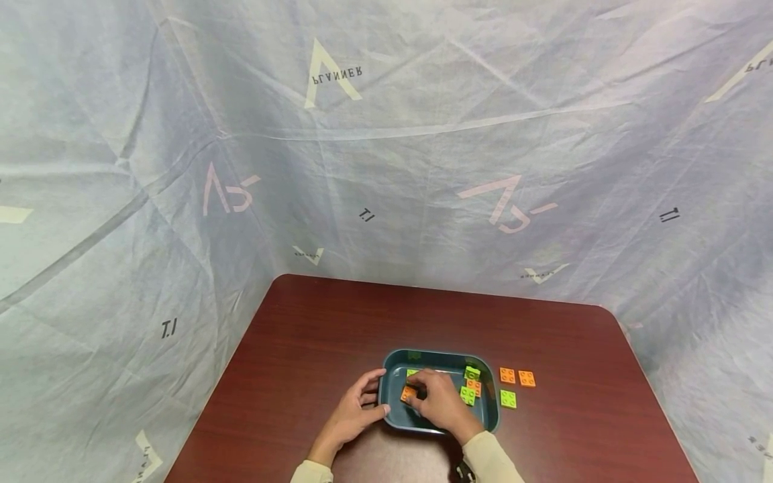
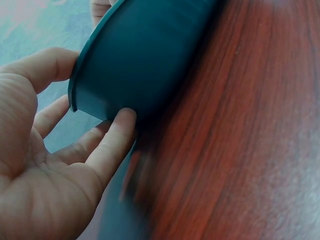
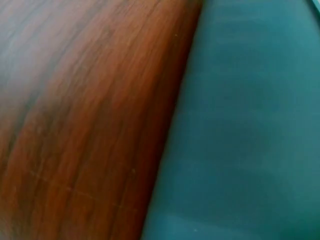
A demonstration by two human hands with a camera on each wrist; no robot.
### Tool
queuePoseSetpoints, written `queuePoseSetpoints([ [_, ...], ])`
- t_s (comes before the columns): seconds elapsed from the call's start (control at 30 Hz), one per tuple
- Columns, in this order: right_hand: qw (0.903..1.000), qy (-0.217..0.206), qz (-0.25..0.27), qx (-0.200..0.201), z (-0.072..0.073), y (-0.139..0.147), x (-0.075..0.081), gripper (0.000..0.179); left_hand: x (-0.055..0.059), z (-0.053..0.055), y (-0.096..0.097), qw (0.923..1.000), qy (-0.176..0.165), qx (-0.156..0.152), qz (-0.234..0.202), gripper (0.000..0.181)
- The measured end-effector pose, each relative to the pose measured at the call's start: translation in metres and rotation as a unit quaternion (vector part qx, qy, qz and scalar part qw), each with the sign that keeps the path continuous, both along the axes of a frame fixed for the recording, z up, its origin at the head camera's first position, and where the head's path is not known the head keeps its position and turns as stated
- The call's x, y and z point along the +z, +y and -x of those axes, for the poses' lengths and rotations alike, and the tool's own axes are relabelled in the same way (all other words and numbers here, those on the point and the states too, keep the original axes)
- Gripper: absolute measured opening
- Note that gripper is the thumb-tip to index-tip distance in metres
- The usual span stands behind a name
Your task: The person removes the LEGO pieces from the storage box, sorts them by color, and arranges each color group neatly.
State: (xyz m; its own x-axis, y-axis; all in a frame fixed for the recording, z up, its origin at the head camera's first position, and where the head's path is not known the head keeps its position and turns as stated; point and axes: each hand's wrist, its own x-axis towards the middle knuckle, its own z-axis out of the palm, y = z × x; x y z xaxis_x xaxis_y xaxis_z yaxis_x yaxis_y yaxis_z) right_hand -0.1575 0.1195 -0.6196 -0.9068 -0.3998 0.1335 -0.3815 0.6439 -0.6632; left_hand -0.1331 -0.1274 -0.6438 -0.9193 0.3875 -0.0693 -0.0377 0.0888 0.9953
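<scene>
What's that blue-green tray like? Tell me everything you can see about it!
The tray is a rounded rectangle with smooth, slightly shiny walls and a thin rim, and looks like plastic or coated metal. It sits open side up on the reddish-brown table. Orange and green blocks lie inside. The left hand holds its left end; the right hand reaches in.
</scene>
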Motion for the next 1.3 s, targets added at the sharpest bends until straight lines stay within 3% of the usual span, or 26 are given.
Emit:
queuePoseSetpoints([
  [0.3, 0.9990, 0.035, -0.016, 0.024, 0.0017, -0.0019, -0.0076, 0.027, 0.0003, 0.0008, -0.0006, 1.0000, -0.004, 0.000, 0.002, 0.072],
  [0.9, 0.9963, 0.054, -0.060, 0.030, 0.0033, -0.0040, -0.0079, 0.030, 0.0024, 0.0003, 0.0007, 0.9999, -0.008, 0.007, 0.013, 0.072],
  [1.3, 0.9983, 0.040, -0.028, 0.030, 0.0041, 0.0004, -0.0090, 0.031, 0.0035, 0.0004, 0.0009, 0.9998, -0.017, -0.001, 0.004, 0.071],
])
